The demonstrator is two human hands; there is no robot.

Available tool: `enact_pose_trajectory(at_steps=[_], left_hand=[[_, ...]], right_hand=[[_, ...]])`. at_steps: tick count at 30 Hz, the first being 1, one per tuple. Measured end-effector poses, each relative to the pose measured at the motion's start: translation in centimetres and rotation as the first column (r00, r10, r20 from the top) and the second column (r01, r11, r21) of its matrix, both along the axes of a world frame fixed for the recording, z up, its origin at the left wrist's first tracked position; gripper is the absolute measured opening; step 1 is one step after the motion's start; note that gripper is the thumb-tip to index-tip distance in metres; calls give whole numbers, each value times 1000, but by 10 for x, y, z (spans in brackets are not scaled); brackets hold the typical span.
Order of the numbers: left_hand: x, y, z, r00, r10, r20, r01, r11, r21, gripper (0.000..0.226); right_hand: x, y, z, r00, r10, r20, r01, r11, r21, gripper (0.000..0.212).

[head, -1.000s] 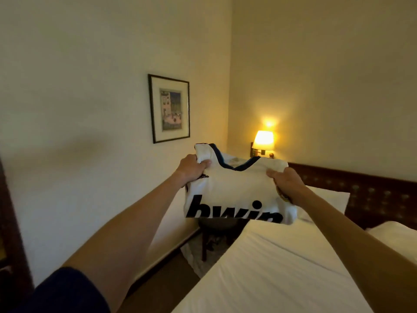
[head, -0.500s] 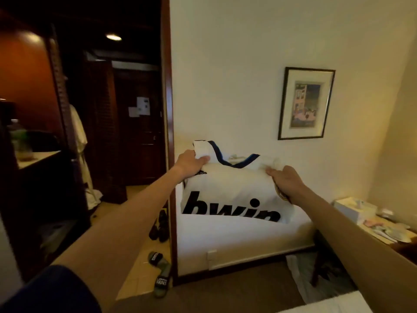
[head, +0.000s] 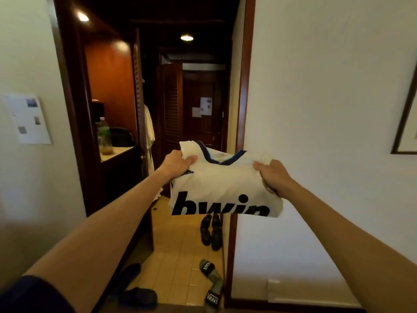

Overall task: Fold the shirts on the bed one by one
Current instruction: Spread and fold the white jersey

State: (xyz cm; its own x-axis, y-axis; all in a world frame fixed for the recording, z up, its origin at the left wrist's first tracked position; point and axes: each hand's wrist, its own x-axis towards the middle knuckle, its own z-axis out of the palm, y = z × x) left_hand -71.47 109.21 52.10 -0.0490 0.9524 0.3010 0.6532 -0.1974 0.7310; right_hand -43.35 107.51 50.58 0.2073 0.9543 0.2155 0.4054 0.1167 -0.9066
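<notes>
Both arms reached forward, holding a folded white shirt (head: 222, 186) in mid-air before a dark doorway; the left hand (head: 178, 160) had its fingers clamped on one shoulder corner, the right hand (head: 272, 175) gripped the other, above black shoes (head: 211, 231) on the tiled floor (head: 178, 263)

I see a tiled floor (head: 176, 265) beyond the doorway. On it stand a pair of black shoes (head: 211, 231) near the door frame, two green slides (head: 211, 284) closer to me, and dark blue slippers (head: 133, 288) on the left.
</notes>
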Motion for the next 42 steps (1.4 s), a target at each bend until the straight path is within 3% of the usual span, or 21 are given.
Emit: enact_pose_trajectory(at_steps=[5, 15, 30, 35, 42], left_hand=[[-50, 79, 10, 998, 56, -9, -56, 998, -4, 41], [-123, 233, -4, 993, 120, 8, -120, 993, 8, 36], [-192, 579, 3, 986, 166, 4, -166, 984, 70, 34], [-212, 686, -9, 988, 152, 24, -154, 985, 76, 33], [-261, 861, -30, 989, 133, 60, -136, 990, 40, 37]], right_hand=[[-52, 90, 1, 999, 40, -23, -39, 999, 2, 50], [-124, 264, -2, 993, 121, -1, -121, 993, -7, 44], [-192, 626, 1, 989, 151, 2, -151, 988, -30, 50], [-212, 731, -2, 991, 131, 2, -131, 991, -24, 47], [-259, 899, -23, 993, 115, -20, -115, 993, 14, 25]])
